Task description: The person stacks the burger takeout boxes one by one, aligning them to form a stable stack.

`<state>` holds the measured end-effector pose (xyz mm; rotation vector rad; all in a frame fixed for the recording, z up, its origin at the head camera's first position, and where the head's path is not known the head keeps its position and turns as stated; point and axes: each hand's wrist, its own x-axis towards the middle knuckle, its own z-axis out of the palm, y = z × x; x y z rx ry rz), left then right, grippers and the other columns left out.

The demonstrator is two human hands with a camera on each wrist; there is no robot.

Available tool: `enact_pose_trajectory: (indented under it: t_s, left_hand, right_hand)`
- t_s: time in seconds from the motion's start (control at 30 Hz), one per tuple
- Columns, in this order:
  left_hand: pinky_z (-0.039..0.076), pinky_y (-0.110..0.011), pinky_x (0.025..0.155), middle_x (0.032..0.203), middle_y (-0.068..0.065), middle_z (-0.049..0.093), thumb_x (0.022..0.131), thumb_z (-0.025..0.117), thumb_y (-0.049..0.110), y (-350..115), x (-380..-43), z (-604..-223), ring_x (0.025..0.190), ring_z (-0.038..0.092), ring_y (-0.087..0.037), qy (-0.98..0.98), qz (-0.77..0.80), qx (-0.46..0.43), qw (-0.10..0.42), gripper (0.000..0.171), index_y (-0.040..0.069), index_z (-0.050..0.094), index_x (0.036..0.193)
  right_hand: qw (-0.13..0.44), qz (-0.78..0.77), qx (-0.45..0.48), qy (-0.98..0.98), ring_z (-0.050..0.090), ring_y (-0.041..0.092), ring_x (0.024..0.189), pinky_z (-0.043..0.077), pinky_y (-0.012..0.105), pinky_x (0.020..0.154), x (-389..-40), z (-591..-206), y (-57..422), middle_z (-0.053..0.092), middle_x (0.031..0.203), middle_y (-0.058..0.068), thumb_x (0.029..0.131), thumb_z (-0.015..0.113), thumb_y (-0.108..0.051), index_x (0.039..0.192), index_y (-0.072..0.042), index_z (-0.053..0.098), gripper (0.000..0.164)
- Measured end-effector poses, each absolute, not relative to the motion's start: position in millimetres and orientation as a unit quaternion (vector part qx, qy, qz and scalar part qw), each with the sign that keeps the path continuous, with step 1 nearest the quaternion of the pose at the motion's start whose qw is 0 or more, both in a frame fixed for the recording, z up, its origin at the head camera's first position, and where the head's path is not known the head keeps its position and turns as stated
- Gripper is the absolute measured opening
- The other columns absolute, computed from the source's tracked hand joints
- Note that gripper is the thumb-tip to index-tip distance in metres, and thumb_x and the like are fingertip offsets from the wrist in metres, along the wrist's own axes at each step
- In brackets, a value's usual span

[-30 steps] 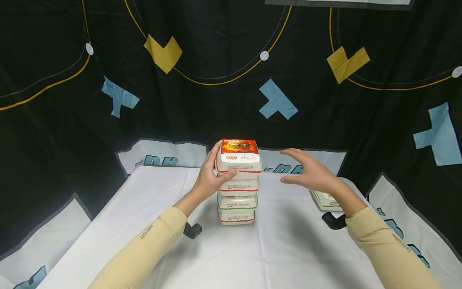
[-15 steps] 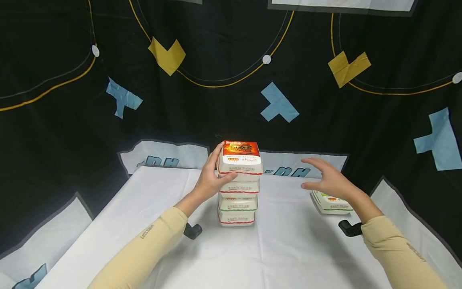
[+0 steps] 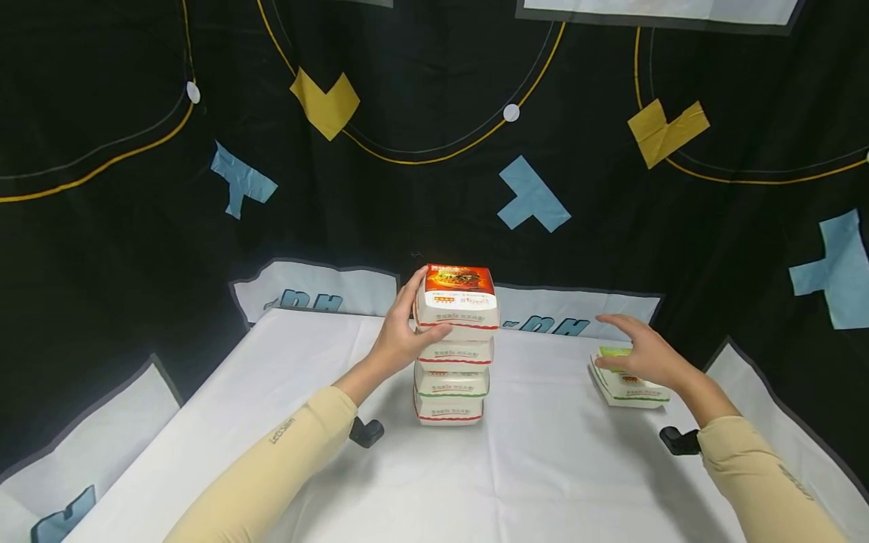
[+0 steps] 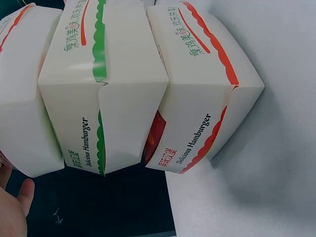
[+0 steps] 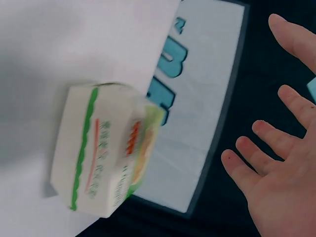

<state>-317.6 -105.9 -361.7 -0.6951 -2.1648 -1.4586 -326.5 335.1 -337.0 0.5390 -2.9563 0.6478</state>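
A stack of several white hamburger boxes stands mid-table; its top box (image 3: pixel 456 311) has a red lid with a burger picture. My left hand (image 3: pixel 394 341) grips that top box at its left side, thumb across the front and fingers along the left. In the left wrist view, a green-edged box (image 4: pixel 126 108) and the red-edged bottom box (image 4: pixel 197 118) lie side by side, with my left thumb near the frame edge. My right hand (image 3: pixel 653 360), fingers spread, hovers by a separate green-edged hamburger box (image 3: pixel 638 396). That box (image 5: pixel 98 153) shows apart from the hand in the right wrist view.
A white cloth covers the table (image 3: pixel 543 467). Behind it hangs a black curtain (image 3: pixel 407 211) with yellow and blue patches. White lettered panels (image 3: pixel 577 305) line the far edge. Dark wrist mounts (image 3: pixel 679 440) show under both wrists.
My right hand has moved right, away from the stack, to the separate green-edged hamburger box. The left hand keeps its hold on the top box. The head view has shifted slightly.
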Motion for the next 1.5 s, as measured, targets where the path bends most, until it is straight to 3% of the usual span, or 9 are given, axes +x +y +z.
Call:
enact_pose_trajectory:
  t_s: [0.47,0.9,1.2,1.5]
  left_hand:
    - [0.045,-0.055,0.106,0.159,0.005,0.033,0.084,0.076,0.051,-104.6,-317.6,-358.4,0.134,0.041,-0.019,-0.782,-0.524,-0.256,0.220,0.096,0.045,0.017,0.158]
    - [0.046,-0.056,0.105,0.159,0.004,0.032,0.083,0.076,0.053,-102.6,-318.8,-356.6,0.135,0.040,-0.021,-0.786,-0.520,-0.255,0.215,0.096,0.043,0.017,0.159]
    - [0.045,-0.056,0.105,0.157,0.002,0.035,0.084,0.075,0.053,-103.2,-318.8,-357.5,0.135,0.040,-0.020,-0.787,-0.519,-0.255,0.216,0.095,0.046,0.016,0.158]
    - [0.046,-0.056,0.104,0.157,0.004,0.035,0.084,0.077,0.047,-102.0,-316.6,-359.1,0.134,0.041,-0.019,-0.785,-0.526,-0.250,0.209,0.095,0.047,0.017,0.158]
  right_hand:
    - [0.021,0.192,0.148,-0.970,0.021,0.059,0.139,0.025,0.083,0.101,-338.9,-361.5,364.8,0.026,0.157,0.032,0.084,0.077,-0.045,0.153,-0.009,0.038,0.087]
    - [0.011,0.190,0.124,-0.974,0.025,0.056,0.132,0.032,0.079,0.097,-343.6,-378.0,377.8,0.026,0.155,0.035,0.081,0.078,-0.050,0.153,-0.005,0.036,0.094]
    - [-0.004,0.174,0.118,-0.978,0.023,0.060,0.132,0.030,0.081,0.098,-347.2,-394.6,388.3,0.026,0.152,0.037,0.075,0.080,-0.053,0.152,-0.003,0.036,0.102]
    - [-0.009,0.169,0.114,-0.979,0.034,0.058,0.129,0.035,0.078,0.099,-348.7,-407.9,393.6,0.023,0.152,0.040,0.074,0.082,-0.054,0.152,-0.003,0.036,0.104]
